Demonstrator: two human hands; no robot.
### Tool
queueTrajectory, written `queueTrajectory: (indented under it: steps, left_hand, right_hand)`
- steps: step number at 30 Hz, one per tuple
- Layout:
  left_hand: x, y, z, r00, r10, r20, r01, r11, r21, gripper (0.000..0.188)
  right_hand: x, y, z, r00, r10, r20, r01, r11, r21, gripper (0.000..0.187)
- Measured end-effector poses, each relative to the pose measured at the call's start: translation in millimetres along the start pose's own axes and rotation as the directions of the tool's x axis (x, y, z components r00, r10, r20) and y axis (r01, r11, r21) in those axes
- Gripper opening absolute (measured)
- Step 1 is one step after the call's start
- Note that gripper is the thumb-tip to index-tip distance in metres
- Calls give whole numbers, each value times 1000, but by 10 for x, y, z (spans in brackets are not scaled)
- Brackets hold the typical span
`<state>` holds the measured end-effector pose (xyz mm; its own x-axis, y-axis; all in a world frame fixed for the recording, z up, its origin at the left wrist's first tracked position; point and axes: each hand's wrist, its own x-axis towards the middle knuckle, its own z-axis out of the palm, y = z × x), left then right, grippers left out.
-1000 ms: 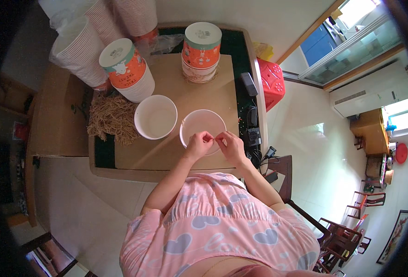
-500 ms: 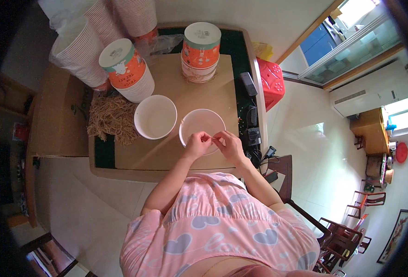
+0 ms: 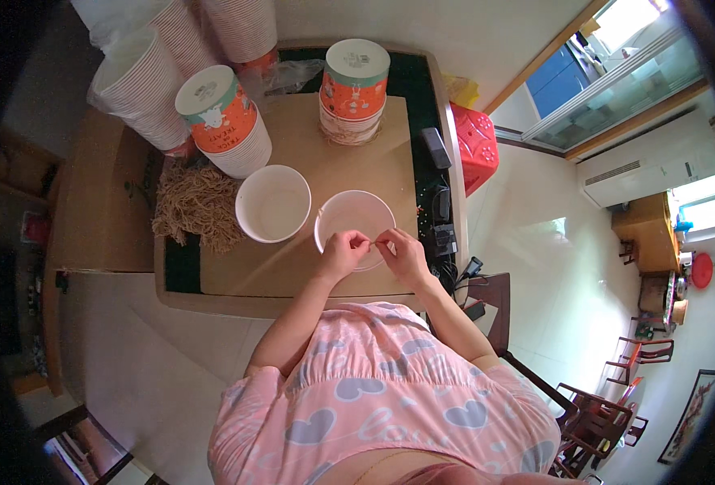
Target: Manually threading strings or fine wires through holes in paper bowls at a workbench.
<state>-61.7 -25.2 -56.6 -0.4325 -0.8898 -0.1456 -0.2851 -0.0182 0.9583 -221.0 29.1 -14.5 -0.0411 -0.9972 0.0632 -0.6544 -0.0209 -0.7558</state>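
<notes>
Over the near rim of a white paper bucket [image 3: 354, 208], my left hand [image 3: 345, 252] and my right hand [image 3: 404, 255] meet fingertip to fingertip. Both are closed in a pinch on a short bit of thin cord [image 3: 375, 242], mostly hidden by the fingers. The bucket stands upright with its mouth toward me. Just left of it stands a second open white bucket [image 3: 273, 204]. A tangled pile of brown twine cords [image 3: 198, 206] lies farther left.
Upside-down stacks of orange printed buckets stand behind, one at left [image 3: 226, 125] and one at centre [image 3: 353, 93]. More bagged white stacks [image 3: 143, 89] fill the back left. A cardboard sheet [image 3: 333, 166] covers the table. Black power adapters [image 3: 443, 238] line its right edge, beside a red stool [image 3: 474, 145].
My pinching fingertips have drawn slightly apart, so a little of the cord shows between them. The buckets and the twine pile have stayed in place.
</notes>
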Motion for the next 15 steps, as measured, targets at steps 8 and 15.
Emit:
queueTrajectory:
  steps: [8, 15]
  left_hand:
    - [11, -62, -2, 999, 12, -51, -8, 998, 64, 12]
    - [-16, 103, -17, 999, 2, -47, 5, 990, 139, 11]
  right_hand:
    - [-6, 69, 31, 996, -86, -37, 86, 996, 0, 7]
    - [-4, 66, 31, 996, -76, -38, 79, 995, 62, 8]
